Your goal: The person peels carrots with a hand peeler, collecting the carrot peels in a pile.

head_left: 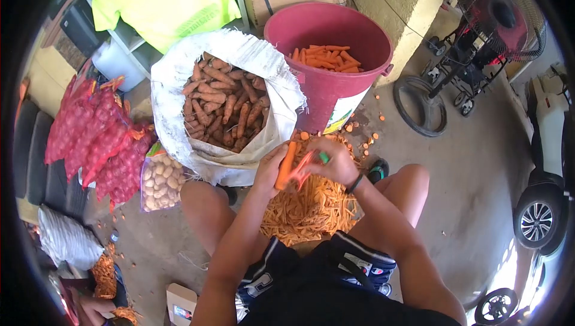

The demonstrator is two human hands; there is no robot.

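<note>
My left hand (269, 169) is closed around an orange carrot (287, 166), its surface bright and smooth. In my right hand (339, 162) is a red peeler (304, 167) with a bit of green at the grip, its head close against the carrot. Below both hands, between my knees, lies a heap of carrot peelings (308, 212). A white woven sack (171, 95), its rim rolled down, holds many unpeeled carrots (224, 101). Behind my right hand stands a dark red bucket (293, 95) with peeled carrots (326, 57) inside.
Red net bags of onions (99, 128) and a bag of potatoes (162, 182) stand at left. Carrot ends (366, 145) lie scattered by the bucket. A fan (500, 11) and a toy car (542, 212) are at right. Another person's limb (93, 308) shows lower left.
</note>
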